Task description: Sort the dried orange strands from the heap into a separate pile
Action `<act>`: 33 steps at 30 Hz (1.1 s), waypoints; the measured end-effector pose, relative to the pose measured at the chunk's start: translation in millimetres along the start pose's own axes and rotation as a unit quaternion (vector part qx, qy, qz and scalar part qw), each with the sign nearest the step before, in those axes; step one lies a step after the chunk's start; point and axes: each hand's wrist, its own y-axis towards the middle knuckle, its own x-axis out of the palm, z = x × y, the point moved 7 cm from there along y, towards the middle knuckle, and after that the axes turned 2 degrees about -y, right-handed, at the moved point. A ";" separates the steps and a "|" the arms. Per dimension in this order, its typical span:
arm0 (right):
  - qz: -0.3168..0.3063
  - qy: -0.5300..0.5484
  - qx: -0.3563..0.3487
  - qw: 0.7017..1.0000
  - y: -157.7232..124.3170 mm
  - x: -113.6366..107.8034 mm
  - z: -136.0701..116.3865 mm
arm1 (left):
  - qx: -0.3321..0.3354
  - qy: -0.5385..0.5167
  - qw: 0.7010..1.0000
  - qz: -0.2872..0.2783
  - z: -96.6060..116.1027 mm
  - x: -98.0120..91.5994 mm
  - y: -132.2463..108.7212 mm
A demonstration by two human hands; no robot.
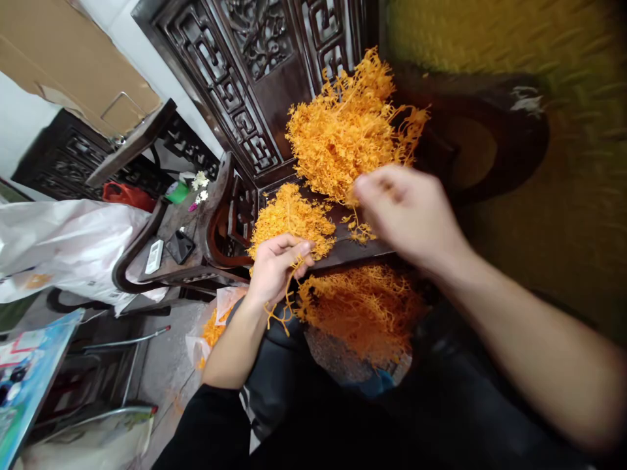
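My left hand is closed in a pinch on a thin orange plastic sprig, whose branching ends hang below the fingers. Just beyond it, a smaller heap of orange sprigs lies on the dark wooden chair seat. My right hand, slightly blurred, is at the near edge of a larger, tangled heap of orange sprigs. Its fingers are curled together, and what they hold, if anything, is hidden. A few loose strands lie just left of that hand.
More orange strands fill a container below the seat, between the legs. Left is a wooden side table with a white remote, a black phone-like object and a green cup. The carved chair back rises behind the heaps.
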 end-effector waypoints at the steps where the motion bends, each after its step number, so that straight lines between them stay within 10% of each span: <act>1: -0.041 -0.013 0.003 0.999 -2.4 8.5 0.5 | 0.010 0.007 1.000 0.002 0.6 0.5 0.7; 5: -0.144 -0.042 0.000 0.989 -21.6 39.8 -0.5 | 0.054 -0.001 0.998 0.024 4.1 2.9 2.8; 12: -0.141 -0.091 -0.061 0.984 -31.6 58.7 3.5 | 0.099 -0.014 0.992 0.083 4.3 1.8 4.1; 21: -0.092 -0.218 -0.364 0.901 -66.5 72.7 -35.7 | 0.168 0.023 0.974 0.150 21.7 -29.8 16.1; 26: -0.163 -0.047 -0.104 0.980 -43.6 56.4 -17.7 | 0.066 -0.010 0.997 0.041 16.7 -23.7 15.0; 33: -0.140 0.157 0.149 0.966 -14.4 41.3 31.1 | -0.062 -0.097 0.989 -0.092 2.0 -3.5 -1.0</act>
